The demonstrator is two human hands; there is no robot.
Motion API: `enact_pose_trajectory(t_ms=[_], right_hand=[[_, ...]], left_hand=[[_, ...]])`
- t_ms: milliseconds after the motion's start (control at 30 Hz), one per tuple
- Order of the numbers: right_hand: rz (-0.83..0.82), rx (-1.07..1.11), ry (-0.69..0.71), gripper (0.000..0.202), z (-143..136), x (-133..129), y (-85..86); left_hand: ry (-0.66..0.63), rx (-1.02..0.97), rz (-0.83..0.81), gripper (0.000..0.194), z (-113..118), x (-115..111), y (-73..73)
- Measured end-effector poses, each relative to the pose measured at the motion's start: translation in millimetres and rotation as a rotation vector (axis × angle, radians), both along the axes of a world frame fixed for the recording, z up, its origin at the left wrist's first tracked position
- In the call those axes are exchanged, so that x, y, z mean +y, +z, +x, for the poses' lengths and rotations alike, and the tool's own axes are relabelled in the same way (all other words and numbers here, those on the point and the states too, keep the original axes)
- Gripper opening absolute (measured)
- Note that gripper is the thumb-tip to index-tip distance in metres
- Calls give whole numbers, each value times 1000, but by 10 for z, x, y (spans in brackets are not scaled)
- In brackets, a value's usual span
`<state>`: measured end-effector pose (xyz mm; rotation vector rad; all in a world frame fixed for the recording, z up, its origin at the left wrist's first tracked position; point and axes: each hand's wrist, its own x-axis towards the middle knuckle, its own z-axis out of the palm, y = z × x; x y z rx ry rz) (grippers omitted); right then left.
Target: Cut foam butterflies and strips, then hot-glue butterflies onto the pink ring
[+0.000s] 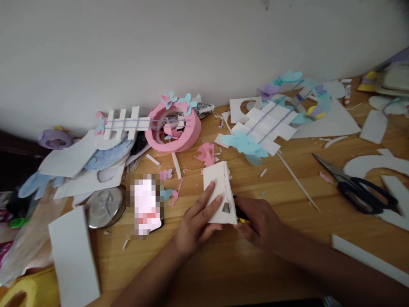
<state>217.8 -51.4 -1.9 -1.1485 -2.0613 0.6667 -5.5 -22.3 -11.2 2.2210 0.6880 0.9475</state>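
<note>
My left hand (200, 215) is closed on a small white foam board piece (214, 177), fingers on its face and thumb beneath. The board is tilted up above the wooden table, and a thin slit runs near its right edge. My right hand (263, 219) grips a black-and-yellow utility knife (240, 209) against the board's right side. A grey patch (226, 207) on the face looks like the blade's tip coming through. Most of the knife is hidden by the fingers and the board. Pink paper scraps (206, 153) lie just behind the board.
A pink ring-bodied paper guitar (194, 132) and a white-and-blue one (268, 123) lie behind. Dark-handled scissors (358, 192) and a thin stick (298, 181) are at right. On the left are a phone (147, 204), a round metal tin (105, 209) and a white board (73, 256).
</note>
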Motion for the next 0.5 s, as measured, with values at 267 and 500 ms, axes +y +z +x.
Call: enact_pose_trajectory(t_ms=[267, 500], right_hand=[[38, 31, 18, 39, -13, 10, 31], [24, 58, 34, 34, -14, -2, -3]], left_hand=[[-22, -28, -21, 66, 14, -19, 11], [-28, -29, -32, 67, 12, -28, 13]])
